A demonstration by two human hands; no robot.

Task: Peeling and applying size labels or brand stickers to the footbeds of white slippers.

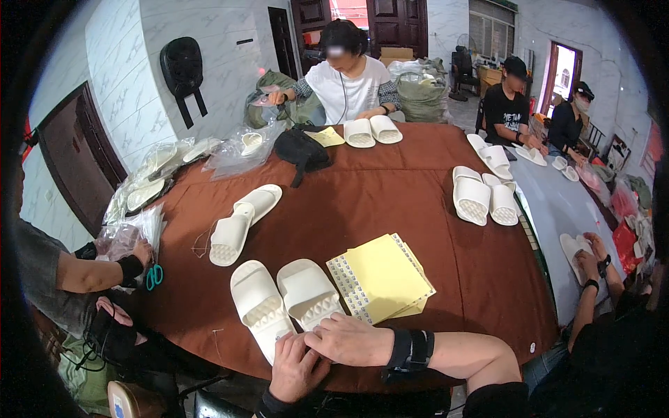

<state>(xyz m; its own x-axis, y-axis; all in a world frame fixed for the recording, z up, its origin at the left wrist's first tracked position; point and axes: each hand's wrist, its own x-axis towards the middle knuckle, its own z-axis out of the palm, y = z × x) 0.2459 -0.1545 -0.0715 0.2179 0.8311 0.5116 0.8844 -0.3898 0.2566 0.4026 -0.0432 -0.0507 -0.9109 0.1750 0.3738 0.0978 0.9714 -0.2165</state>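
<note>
Two white slippers lie side by side at the near edge of the table, toes pointing away: the left slipper (252,283) and the right slipper (304,283). My left hand (297,369) is at the heel end of the left slipper, its fingers bent and closed. Right against it, my right hand (352,341) covers the heel of the right slipper with fingers pinched together. Whatever sits between the fingertips is hidden or too small to name. A stack of yellow sticker sheets (383,279) lies just right of the slippers.
A brown cloth covers the table (362,195). More white slippers (233,237) lie around it, with a black bag (302,150) at the far side. Teal scissors (154,277) are by a co-worker's hand (143,252) at left. Other people work opposite and at right.
</note>
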